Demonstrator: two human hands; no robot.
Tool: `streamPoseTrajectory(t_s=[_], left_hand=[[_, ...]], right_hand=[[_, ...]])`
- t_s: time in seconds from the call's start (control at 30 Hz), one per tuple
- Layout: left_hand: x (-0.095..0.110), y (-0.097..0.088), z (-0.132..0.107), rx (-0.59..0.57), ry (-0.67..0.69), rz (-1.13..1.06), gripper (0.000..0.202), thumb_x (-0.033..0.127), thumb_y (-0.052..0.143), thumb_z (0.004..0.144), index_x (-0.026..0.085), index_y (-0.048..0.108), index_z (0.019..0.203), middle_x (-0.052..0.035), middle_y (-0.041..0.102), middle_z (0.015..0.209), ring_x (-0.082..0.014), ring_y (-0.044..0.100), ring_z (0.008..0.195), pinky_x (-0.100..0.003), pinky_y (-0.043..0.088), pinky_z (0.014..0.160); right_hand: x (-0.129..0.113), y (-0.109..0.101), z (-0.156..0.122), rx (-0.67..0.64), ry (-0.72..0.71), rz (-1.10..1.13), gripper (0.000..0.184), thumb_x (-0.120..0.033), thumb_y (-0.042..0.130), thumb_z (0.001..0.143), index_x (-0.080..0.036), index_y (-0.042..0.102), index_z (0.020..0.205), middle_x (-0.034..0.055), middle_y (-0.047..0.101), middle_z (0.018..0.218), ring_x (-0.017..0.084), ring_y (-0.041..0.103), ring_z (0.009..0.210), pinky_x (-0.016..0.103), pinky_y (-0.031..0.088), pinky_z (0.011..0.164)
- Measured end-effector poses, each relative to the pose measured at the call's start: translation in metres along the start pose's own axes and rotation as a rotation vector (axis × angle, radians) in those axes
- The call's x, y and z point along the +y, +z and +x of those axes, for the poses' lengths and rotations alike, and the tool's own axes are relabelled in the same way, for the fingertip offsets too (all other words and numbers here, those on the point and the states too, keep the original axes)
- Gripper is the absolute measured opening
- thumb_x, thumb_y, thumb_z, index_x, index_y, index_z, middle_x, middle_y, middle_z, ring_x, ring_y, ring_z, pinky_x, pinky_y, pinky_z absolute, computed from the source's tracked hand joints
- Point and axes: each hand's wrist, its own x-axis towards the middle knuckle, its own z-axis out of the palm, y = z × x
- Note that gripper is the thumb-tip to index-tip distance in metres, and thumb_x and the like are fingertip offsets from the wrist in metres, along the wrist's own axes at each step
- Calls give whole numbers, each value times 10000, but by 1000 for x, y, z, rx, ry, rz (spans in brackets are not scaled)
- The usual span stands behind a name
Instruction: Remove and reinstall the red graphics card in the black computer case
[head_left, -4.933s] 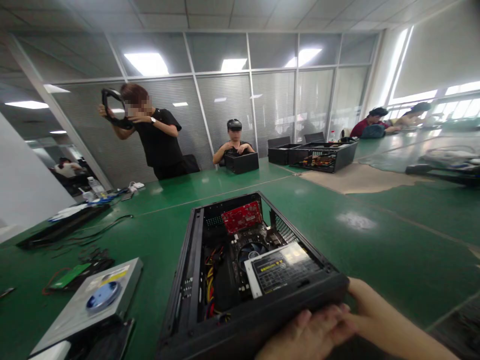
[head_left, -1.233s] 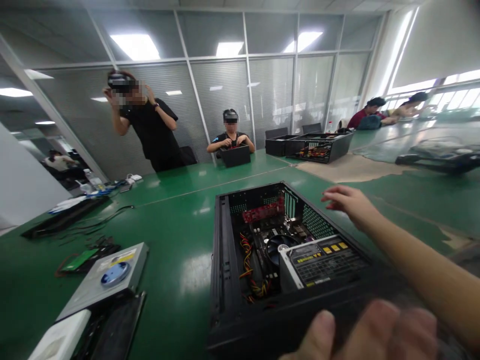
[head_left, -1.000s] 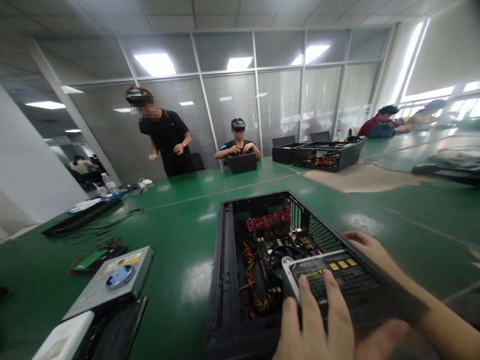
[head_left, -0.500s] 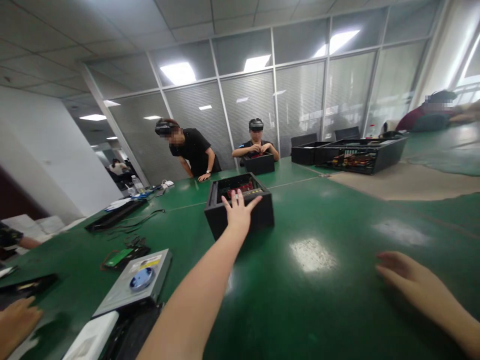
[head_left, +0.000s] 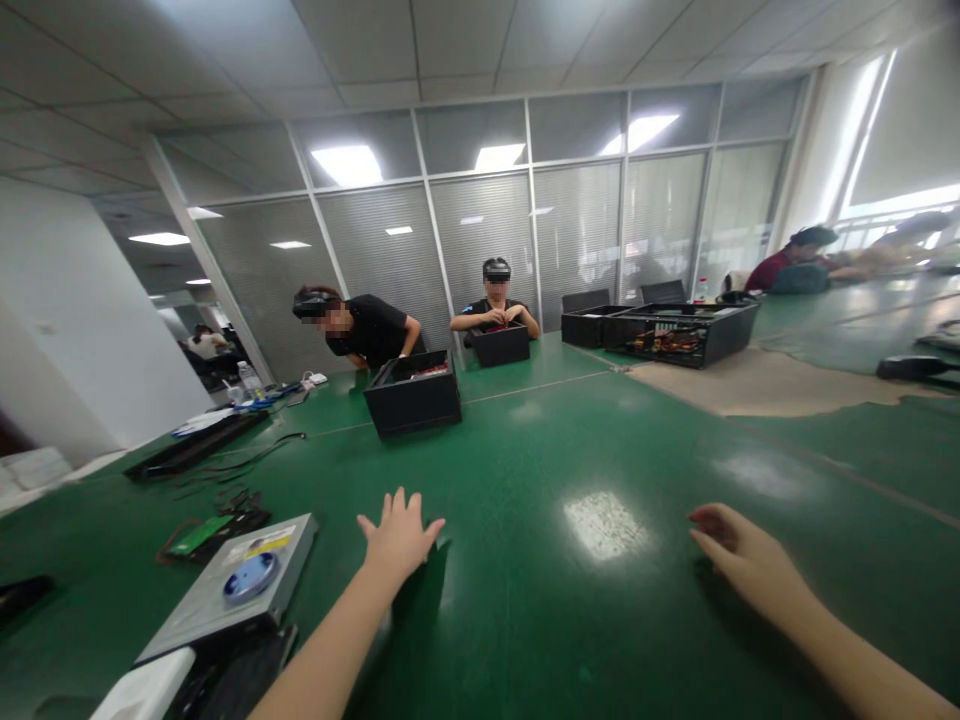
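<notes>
My left hand (head_left: 399,535) hovers over the green table (head_left: 570,600) with its fingers spread, holding nothing. My right hand (head_left: 739,555) is low over the table at the right, fingers stretched forward and empty. The open black computer case (head_left: 414,392) stands far across the table, out of reach of both hands. A person in black (head_left: 360,328) bends over it from the far side.
A silver optical drive (head_left: 232,588) lies at the near left, with a green circuit board and cables (head_left: 206,530) beyond it. Another seated person (head_left: 495,310) handles a small black case (head_left: 501,345). More open cases (head_left: 660,335) stand at the far right.
The black case has slid away from me across the table to the person in black. My left arm has drawn back from it, and my right hand has stayed low at the right.
</notes>
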Motion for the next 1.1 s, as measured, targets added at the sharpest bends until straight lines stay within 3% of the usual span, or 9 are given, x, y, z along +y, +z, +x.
streamPoseTrajectory(t_s=[0.13,0.23,0.33,0.53,0.7,0.8,0.9,1.0,1.1], left_hand=[[2,-8,-44,101,91,-21,376,404,499,923,176,633,1190,-199,536,1449,-374,472,1360,-667,299,1117],[1,-14,-60,179,135,-95,247,335,470,936,181,630,1044,-136,615,1239,-270,603,1127,-445,454,999],[-5,-13,-66,182,158,-208,186,320,470,940,197,609,939,-95,606,1145,-232,622,1018,-374,479,897],[-12,-4,-63,165,123,-334,178,357,501,924,210,598,898,-62,601,1083,-209,631,884,-362,471,839],[-7,-1,-60,107,104,-502,221,393,526,888,205,629,944,-76,605,1129,-226,655,912,-361,491,842],[-10,-2,-60,108,90,-601,256,415,545,866,202,634,975,-85,612,1119,-245,659,964,-374,506,880],[-22,-3,-58,110,46,-635,279,447,555,852,208,638,970,-83,617,1102,-250,656,970,-381,519,868],[-33,-1,-52,120,37,-632,306,483,559,840,214,650,952,-77,625,1091,-251,659,961,-380,529,844],[-36,3,-45,101,55,-625,344,519,572,819,211,666,940,-81,632,1089,-255,666,949,-381,540,823]], right_hand=[[-9,1,-6,27,-14,45,378,-538,618,794,-242,609,1029,48,727,908,235,672,671,373,545,605],[-11,3,-10,63,-49,-20,377,-532,632,782,-239,607,1018,45,716,874,227,659,651,375,547,622],[-9,5,-15,29,-95,-34,361,-510,645,792,-239,607,1027,33,697,863,214,644,648,370,547,626],[-51,13,6,68,-140,213,357,-473,670,816,-229,575,1059,25,640,886,173,612,593,334,521,538],[-104,60,56,87,-215,396,428,-504,683,816,-233,526,1109,-7,607,861,139,577,542,327,513,534],[-102,97,65,36,-126,475,469,-547,698,791,-236,532,1100,0,614,875,133,578,536,314,495,516],[-90,116,63,-233,12,619,553,-590,669,823,-245,518,1227,49,657,1014,148,630,602,303,493,540],[-84,113,60,-379,15,741,550,-592,596,889,-258,495,1315,80,653,1122,169,664,717,303,498,592],[-88,95,59,-239,-138,653,497,-563,590,909,-249,532,1289,82,651,1116,194,662,811,334,517,684]])
